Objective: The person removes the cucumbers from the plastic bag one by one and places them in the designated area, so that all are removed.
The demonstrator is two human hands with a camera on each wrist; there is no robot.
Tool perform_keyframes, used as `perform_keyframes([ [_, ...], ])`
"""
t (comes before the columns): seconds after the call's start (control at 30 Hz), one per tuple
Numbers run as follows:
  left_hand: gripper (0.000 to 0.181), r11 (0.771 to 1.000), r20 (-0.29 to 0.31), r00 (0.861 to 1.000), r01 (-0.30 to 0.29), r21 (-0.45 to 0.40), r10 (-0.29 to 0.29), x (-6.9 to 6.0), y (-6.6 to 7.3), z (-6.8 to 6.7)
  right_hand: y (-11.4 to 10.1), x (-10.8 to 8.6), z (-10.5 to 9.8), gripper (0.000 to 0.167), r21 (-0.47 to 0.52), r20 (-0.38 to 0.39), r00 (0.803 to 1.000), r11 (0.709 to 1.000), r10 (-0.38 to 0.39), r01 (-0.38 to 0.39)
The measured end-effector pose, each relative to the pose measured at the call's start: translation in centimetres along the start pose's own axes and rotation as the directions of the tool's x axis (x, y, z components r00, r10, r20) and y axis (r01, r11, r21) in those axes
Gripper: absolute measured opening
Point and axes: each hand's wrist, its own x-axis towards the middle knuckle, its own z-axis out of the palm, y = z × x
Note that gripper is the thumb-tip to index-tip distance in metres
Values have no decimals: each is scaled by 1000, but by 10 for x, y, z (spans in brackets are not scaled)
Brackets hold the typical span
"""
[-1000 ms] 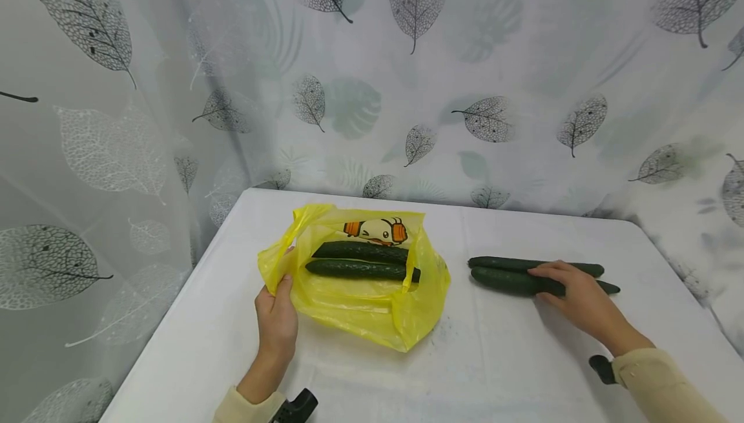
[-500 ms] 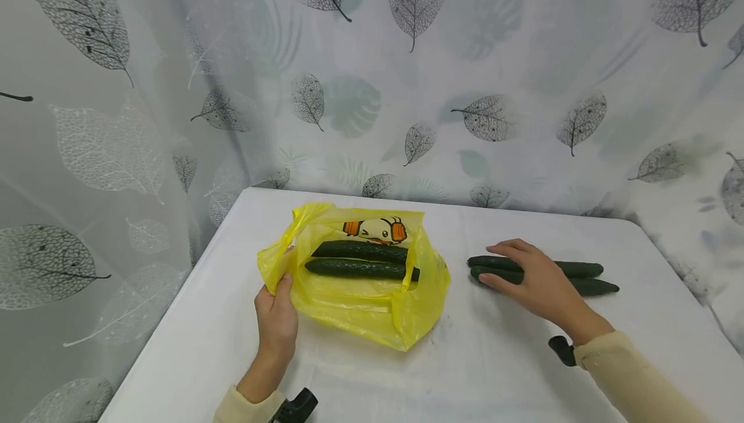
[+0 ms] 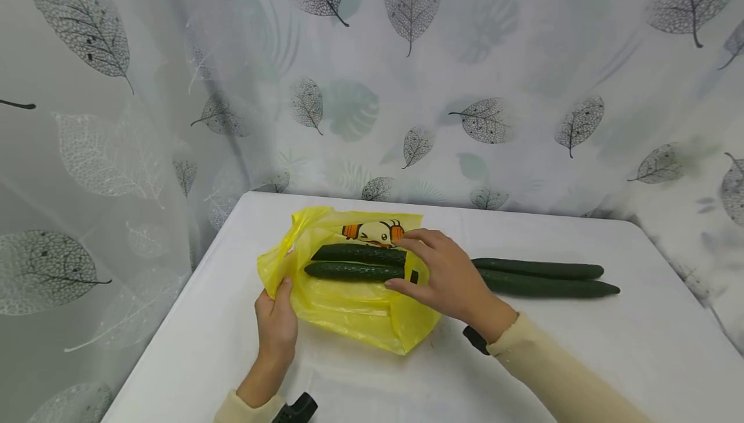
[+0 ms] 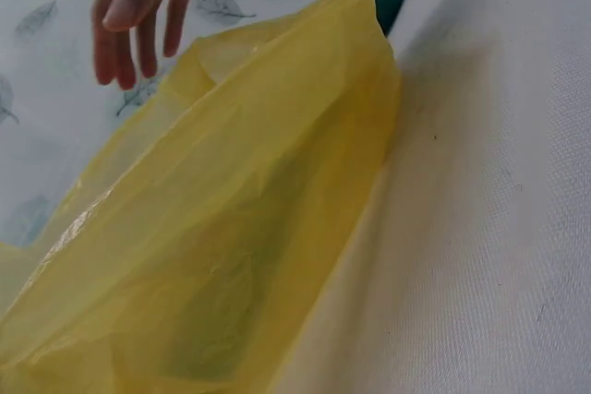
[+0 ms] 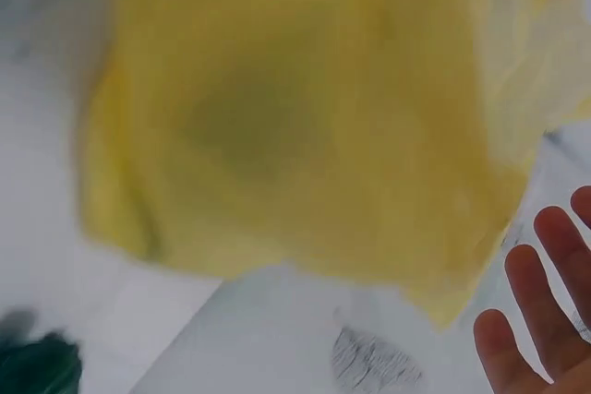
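Observation:
A yellow plastic bag with a printed cartoon face lies with its mouth gaping toward me. Two cucumbers lie side by side in it. My left hand grips the left edge of the bag's mouth between thumb and fingers. Over the bag's right end is my right hand, thumb and fingers spread, nothing held; whether it touches the plastic I cannot tell. In the right wrist view its fingers are apart beside the bag. Right of the bag, two more cucumbers lie on the table, their left ends hidden behind the right hand.
A white-covered table carries everything. Behind and to the left hangs a pale leaf-patterned curtain, close to the table's back edge. Small dark wrist devices are worn at both sleeves.
My right hand has lifted away from the two cucumbers on the table and moved left to the bag. Those cucumbers stay in place. The left hand keeps its hold on the bag.

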Motion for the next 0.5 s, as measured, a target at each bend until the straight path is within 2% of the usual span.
perform_keyframes([
  [0.1, 38, 1000, -21, 1000, 18, 14, -18, 0, -1, 0, -14, 11, 6, 69, 110, 12, 1000, 994, 10, -11],
  [0.2, 38, 1000, -23, 1000, 19, 15, -19, 0, -1, 0, -23, 21, 12, 69, 245, 25, 998, 968, 52, -57],
  [0.37, 38, 1000, -25, 1000, 18, 25, -18, 0, 0, 0, -29, 38, 24, 65, 437, 81, 983, 881, 165, -183],
  [0.5, 38, 999, -22, 999, 26, 36, -26, 0, 1, 0, -28, 47, 37, 63, 502, 168, 950, 806, 263, -312],
])
